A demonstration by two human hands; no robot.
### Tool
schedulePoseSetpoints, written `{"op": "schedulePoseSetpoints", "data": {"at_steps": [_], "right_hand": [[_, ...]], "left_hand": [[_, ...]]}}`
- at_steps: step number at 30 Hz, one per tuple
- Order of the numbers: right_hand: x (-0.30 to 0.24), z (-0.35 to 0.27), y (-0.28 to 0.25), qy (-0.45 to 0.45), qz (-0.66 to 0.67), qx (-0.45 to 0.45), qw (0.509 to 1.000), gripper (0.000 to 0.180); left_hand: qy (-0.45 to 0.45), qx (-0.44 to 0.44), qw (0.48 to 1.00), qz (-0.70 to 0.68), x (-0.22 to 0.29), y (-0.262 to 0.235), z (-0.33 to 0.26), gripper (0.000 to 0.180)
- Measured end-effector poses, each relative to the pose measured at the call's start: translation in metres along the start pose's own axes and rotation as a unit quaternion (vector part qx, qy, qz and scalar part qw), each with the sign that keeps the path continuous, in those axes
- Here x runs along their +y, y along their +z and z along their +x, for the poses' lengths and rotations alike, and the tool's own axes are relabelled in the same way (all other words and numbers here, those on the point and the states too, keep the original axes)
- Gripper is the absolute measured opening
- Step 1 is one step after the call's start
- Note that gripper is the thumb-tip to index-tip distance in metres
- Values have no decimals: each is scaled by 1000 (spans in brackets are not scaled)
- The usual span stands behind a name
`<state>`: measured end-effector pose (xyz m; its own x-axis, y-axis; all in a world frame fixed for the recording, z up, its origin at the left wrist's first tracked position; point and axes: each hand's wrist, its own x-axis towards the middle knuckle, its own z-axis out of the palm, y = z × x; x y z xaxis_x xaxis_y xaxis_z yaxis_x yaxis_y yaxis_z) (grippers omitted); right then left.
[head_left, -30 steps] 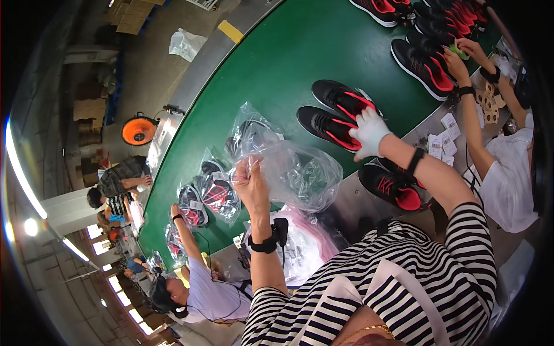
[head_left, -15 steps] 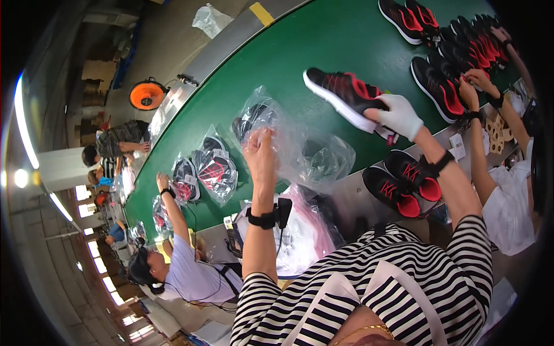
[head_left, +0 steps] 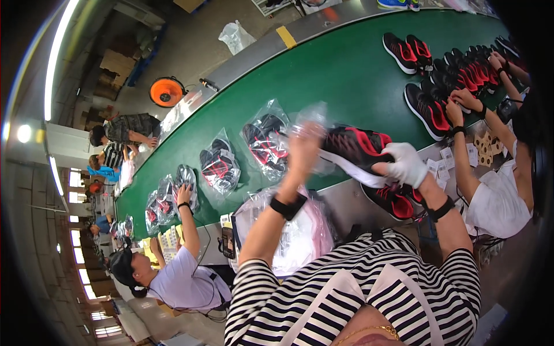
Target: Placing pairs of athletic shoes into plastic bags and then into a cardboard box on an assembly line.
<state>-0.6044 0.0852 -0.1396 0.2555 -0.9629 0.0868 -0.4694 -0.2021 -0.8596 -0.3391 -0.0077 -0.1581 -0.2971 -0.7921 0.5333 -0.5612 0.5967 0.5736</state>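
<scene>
Drawn nearer the left hand since a moment ago, the black-and-red running sneaker is held over the green conveyor belt, toe beside the clear plastic bag. The gloved right hand has its fingers clamped around the heel; the left fingers are too blurred to tell. Best spread the bag's mouth, toe leading straight.

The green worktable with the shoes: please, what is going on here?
The person's gloved right hand holds a black-and-red shoe by the heel end. The blurred left hand is at the toe end with a clear plastic bag; whether the toe is inside is unclear. Bagged pairs lie on the green worktable to the left, where a co-worker's hand touches one.
</scene>
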Motion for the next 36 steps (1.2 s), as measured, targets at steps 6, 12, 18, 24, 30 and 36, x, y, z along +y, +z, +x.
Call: {"op": "schedulePoseSetpoints", "data": {"at_steps": [6, 12, 18, 24, 30, 36], "right_hand": [[-51, 17, 11, -148, -388, -165, 895, 47], [-92, 39, 31, -307, -402, -294, 811, 46], [83, 36, 73, -272, -63, -105, 954, 39], [36, 1, 59, -43, -232, 9, 972, 28], [51, 66, 114, 1, -40, 17, 999, 31], [57, 121, 147, 2, 150, 68, 986, 34]], "left_hand": [[-70, -25, 986, -149, 62, 41, 24, 11], [171, -333, 927, 15, 113, 53, 91, 10], [74, -351, 933, -12, 127, 34, 17, 11], [-39, -273, 961, -25, 101, 40, -35, 7], [-87, -205, 974, -46, 102, 36, 51, 9], [-67, -272, 958, 66, 76, 35, 31, 18]]}}
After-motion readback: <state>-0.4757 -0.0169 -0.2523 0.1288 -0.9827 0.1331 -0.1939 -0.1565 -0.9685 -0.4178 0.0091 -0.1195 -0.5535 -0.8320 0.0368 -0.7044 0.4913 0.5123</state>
